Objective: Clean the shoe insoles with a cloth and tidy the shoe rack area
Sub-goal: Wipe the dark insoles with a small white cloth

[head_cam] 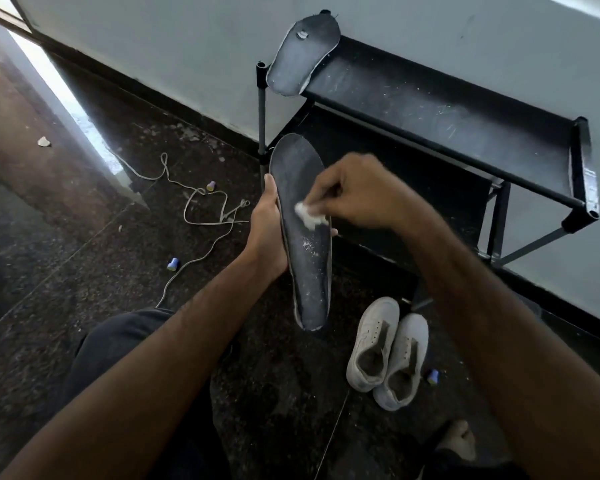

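Note:
A long dark grey insole (307,265) stands nearly upright in the middle of the view, dusted with white specks. My left hand (265,233) grips its left edge, thumb along the rim. My right hand (357,194) pinches a small white cloth (307,216) and presses it against the insole's face. A second dark insole (300,57) lies on the left end of the black shoe rack (447,119) against the wall. A pair of white sneakers (388,351) stands on the floor in front of the rack.
White shoelaces (201,209) trail loose over the dark speckled floor at the left. Small blue-and-yellow caps (173,264) lie near them, another (432,376) beside the sneakers. A bare foot (459,441) shows at the bottom right, and a bit of debris (44,142) at the far left.

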`<state>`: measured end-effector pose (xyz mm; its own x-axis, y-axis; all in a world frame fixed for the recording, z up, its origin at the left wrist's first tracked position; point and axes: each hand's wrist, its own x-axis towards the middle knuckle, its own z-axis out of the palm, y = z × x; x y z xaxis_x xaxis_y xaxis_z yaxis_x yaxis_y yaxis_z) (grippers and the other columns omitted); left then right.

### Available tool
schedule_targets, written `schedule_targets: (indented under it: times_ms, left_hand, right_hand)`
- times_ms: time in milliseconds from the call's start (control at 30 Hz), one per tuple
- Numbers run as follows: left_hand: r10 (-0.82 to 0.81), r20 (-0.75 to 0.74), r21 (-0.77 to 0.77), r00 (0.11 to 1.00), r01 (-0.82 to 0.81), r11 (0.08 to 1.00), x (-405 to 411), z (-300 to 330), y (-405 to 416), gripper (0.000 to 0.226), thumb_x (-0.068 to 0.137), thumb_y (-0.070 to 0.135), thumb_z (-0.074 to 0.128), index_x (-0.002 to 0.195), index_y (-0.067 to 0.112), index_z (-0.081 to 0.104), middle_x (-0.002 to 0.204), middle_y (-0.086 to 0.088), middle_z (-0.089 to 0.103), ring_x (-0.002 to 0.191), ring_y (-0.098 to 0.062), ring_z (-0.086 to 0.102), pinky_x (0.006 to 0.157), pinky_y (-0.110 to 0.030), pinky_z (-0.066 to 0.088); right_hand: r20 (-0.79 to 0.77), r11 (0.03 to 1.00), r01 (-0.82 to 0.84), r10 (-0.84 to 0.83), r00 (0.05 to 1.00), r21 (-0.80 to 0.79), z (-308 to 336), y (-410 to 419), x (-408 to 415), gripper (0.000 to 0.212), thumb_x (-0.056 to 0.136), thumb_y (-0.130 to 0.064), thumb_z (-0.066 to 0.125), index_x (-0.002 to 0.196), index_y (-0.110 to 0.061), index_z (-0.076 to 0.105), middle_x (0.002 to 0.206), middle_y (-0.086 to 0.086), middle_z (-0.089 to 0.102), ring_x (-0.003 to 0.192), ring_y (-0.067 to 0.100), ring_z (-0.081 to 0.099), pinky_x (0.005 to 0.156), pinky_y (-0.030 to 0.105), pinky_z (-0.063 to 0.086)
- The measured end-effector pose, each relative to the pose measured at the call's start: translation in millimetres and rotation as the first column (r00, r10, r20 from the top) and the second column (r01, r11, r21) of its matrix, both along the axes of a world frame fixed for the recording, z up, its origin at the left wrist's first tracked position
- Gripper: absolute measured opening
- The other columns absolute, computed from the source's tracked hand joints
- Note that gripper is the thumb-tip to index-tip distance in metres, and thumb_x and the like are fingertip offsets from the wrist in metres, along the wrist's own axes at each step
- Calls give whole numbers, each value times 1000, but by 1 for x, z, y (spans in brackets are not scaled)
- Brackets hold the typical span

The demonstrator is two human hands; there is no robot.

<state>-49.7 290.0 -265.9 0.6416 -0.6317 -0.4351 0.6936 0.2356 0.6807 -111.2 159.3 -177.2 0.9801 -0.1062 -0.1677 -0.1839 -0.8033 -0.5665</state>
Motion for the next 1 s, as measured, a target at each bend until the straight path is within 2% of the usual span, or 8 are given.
schedule_targets:
  times_ms: [100,200,400,500,600,700,800,1000]
  left_hand:
    - [24,-39,-18,999,-25,1000,-7,0,-2,75,101,66,26,127,7,65,118,-25,71,104,-38,71,95,-61,53]
    - [44,-20,-37,999,-45,998,-4,-4,1,68,105,57,27,127,4,64,119,-22,71,107,-33,71,89,-45,59]
    - [33,36,52,999,-35,998,6,-5,2,64,106,57,24,113,9,66,110,-13,76,96,-21,75,77,-32,61]
    - [-11,1,-4,1000,11,1000,0,1,-3,74,101,66,22,124,9,64,115,-19,73,102,-32,73,92,-53,56]
    - [8,-16,-22,1000,-9,1000,-2,-3,-3,72,103,63,25,128,7,63,117,-20,72,104,-32,72,91,-49,57]
    - [27,4,51,1000,-27,998,2,-7,3,66,105,57,26,121,6,65,110,-13,76,98,-23,75,81,-34,60]
    - [46,-30,40,998,-45,998,6,-4,4,64,105,57,27,110,7,67,102,-11,77,91,-21,76,78,-32,59]
    - [-25,-50,-6,998,25,1000,-5,2,-6,72,103,63,25,122,7,65,110,-19,75,97,-32,74,77,-45,62]
  right_hand:
    - [310,956,293,-278,909,-2,-11,-3,16,8,87,-24,79,95,-24,79,89,-15,74,79,-6,67,75,16,53]
    - [372,945,311,-255,893,-100,-41,24,21,7,93,-24,72,93,-23,78,87,-9,73,76,-1,64,80,28,57]
    - [-86,984,-157,150,985,-85,-11,21,-6,6,87,-17,78,92,-19,81,89,-10,77,79,2,71,82,17,57]
    - [236,985,168,-172,957,37,8,-1,-3,7,87,-21,79,94,-18,80,87,-12,76,79,-1,70,74,10,52]
    - [356,933,348,-294,887,-96,-23,18,4,6,93,-25,71,96,-25,77,92,-15,73,79,-2,64,81,20,55]
    - [162,979,125,-98,982,-160,-50,45,-10,13,95,-18,66,88,-23,76,86,-10,70,82,2,62,86,32,57]
    - [-80,995,-97,95,992,-17,-26,32,-22,7,90,-16,75,94,-20,79,91,-12,75,83,-3,69,84,18,57]
    - [336,952,306,-290,896,6,-22,11,-13,8,92,-25,75,99,-23,77,96,-13,74,82,-4,66,79,18,54]
